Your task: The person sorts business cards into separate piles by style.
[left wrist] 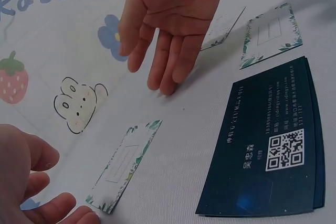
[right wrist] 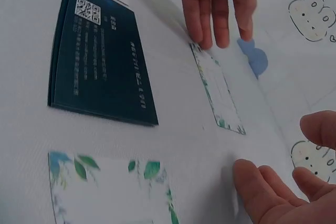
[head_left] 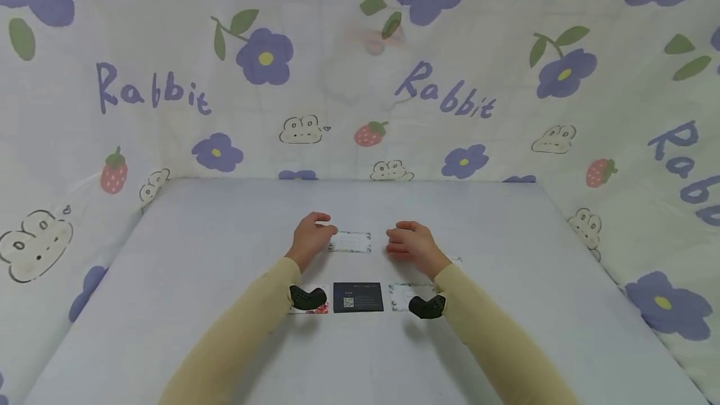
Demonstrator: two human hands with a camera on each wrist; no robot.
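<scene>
My left hand point(head_left: 311, 241) hovers beside the left end of a white card with a leafy border point(head_left: 350, 242), fingers loosely bent around nothing. In the right wrist view, the fingertips of this left hand point(right wrist: 218, 9) appear at the card's end; whether they touch it I cannot tell. To the right of that card, my right hand point(head_left: 415, 245) is held above the table with relaxed fingers and nothing in its grasp. Its palm shows in the left wrist view. Another pale card point(head_left: 457, 261) lies under the right wrist, mostly hidden.
Closer to me lies a row: a card with red flowers point(head_left: 320, 309), a small stack of dark cards with a QR code point(head_left: 357, 306), and a white leaf-bordered card point(head_left: 402, 299). A patterned curtain point(head_left: 337, 80) rises behind the white table point(head_left: 225, 217).
</scene>
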